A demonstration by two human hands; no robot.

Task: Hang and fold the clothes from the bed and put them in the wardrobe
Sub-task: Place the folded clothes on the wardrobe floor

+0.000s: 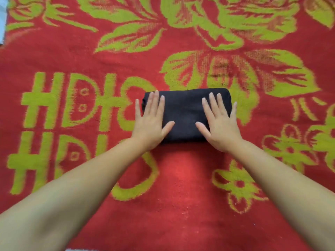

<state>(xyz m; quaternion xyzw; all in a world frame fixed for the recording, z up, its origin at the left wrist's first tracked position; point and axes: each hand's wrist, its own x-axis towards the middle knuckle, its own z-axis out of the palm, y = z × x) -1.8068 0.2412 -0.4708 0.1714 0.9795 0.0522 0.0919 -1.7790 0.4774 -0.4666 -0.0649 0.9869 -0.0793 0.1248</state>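
A black garment [184, 111], folded into a compact rectangle, lies in the middle of the bed. My left hand [151, 122] presses flat on its left end, fingers straight and spread, the little finger over the edge onto the blanket. On the right end my right hand [220, 124] lies flat the same way, its little finger past the garment's right side. Both thumbs point inward across the dark cloth.
The bed is covered by a red blanket [181, 187] with yellow-green flowers and letters, filling nearly the whole view. A pale strip [2, 22] shows at the upper left edge, beyond the blanket.
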